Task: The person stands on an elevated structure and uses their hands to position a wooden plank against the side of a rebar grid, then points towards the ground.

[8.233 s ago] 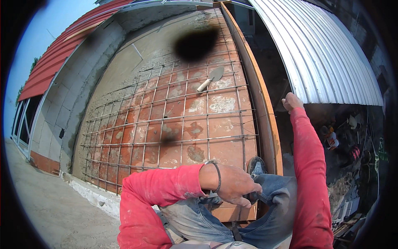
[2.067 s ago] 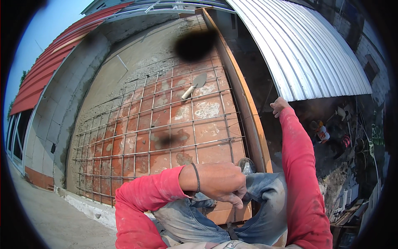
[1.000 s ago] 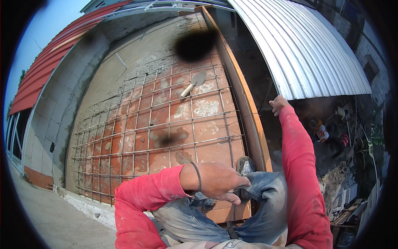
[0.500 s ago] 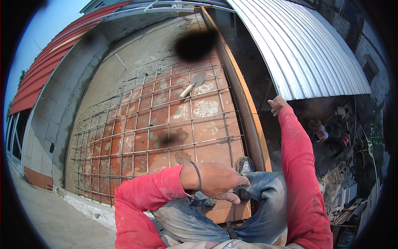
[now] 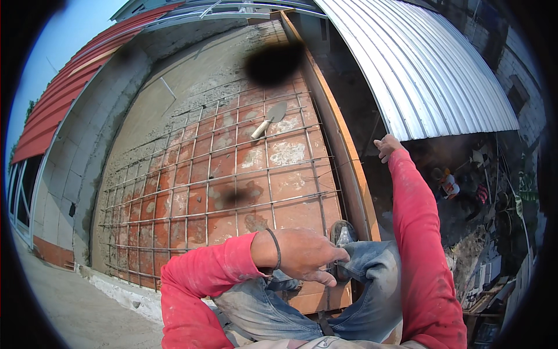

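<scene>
My left hand (image 5: 299, 254) is open and hangs palm down over my bent legs, its thumb and index finger apart and its fingertips at the jeans (image 5: 372, 264) by the knee. A dark band circles that wrist. Out to the right my right hand (image 5: 388, 147) is stretched forward, loosely open, nothing visible in it; it appears beside the corner of the corrugated metal roof (image 5: 442, 75), and I cannot tell whether they touch. Ahead, a trowel (image 5: 269, 120) with a pale handle lies on the rebar grid (image 5: 221, 180), beyond reach of both hands.
Wet concrete (image 5: 174, 75) covers the far and left part of the slab. An orange-edged formwork board (image 5: 334, 113) runs along the right, with a drop beyond it. A person (image 5: 447, 183) is down below. A block wall (image 5: 64, 180) stands left. Dark lens spots hide patches.
</scene>
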